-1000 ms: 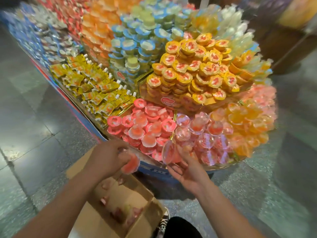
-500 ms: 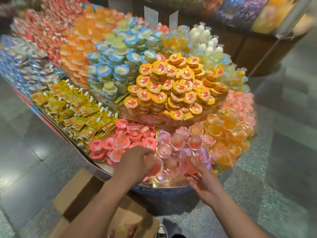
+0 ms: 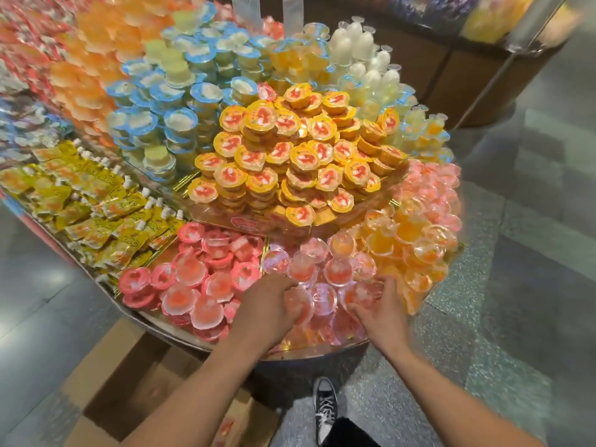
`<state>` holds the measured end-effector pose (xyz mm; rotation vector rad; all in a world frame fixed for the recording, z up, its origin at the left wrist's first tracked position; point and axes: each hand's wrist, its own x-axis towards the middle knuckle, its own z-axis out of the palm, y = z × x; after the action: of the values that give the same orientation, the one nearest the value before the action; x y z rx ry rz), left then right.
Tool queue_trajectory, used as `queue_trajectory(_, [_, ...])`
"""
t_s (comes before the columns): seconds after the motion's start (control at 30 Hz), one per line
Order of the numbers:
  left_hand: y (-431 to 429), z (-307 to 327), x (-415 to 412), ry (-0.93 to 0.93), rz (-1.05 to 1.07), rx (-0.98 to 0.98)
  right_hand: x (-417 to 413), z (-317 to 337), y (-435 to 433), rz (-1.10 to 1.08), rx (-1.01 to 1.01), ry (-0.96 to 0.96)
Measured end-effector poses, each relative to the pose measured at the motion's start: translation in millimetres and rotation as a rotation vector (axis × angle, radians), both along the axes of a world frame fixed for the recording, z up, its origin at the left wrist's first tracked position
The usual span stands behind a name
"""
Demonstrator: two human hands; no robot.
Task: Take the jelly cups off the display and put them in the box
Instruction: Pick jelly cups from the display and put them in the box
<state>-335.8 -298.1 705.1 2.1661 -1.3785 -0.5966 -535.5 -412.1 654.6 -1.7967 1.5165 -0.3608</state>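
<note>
While both hands are sunk into the front section of the display (image 3: 322,353), a fresh load of jelly cups (image 3: 322,298) appears to be gathered for the box (image 3: 129,382), which stands on the floor below and to the left, partly tucked under the display's rim. The left hand (image 3: 271,304) is curled over a clear cup with red filling, its grip closed round the cup from above; the right hand (image 3: 380,308) is closed likewise on another clear cup at the near right of the same heap. The cups are taken from the nearest edge, probably because that part is reached without leaning over the taller stacks behind, and two hands are used so that more is carried on each trip.

Around the pink-red heap, other sections are seen: flat pink-lidded cups (image 3: 193,279) to the left, orange-filled clear cups (image 3: 409,240) to the right, and a raised mound of yellow-lidded cups (image 3: 290,156) behind. These are not touched.

Much is hard to make out. How many cups are held in each grip cannot be told, since the fingers and the clear plastic blur together. The box's inside is mostly hidden by the left forearm, so its filling cannot be judged; only a hint of red is seen near its lower edge. The display's far side is smeared by motion, and a shoe (image 3: 325,411) is visible on the floor.
</note>
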Motion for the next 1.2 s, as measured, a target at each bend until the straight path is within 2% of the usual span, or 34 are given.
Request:
queue_trajectory(0.27, [-47, -38, -39, 0.045, 0.156, 0.053, -18, -47, -36, 0.202, -0.003, 0.086])
queue_trajectory(0.53, [-73, -68, -63, 0.052, 0.173, 0.11, -17, -74, -55, 0.292, -0.044, 0.092])
queue_trajectory(1.2, [-87, -104, -71, -0.002, 0.191, 0.076, -26, -84, -58, 0.479, -0.175, 0.145])
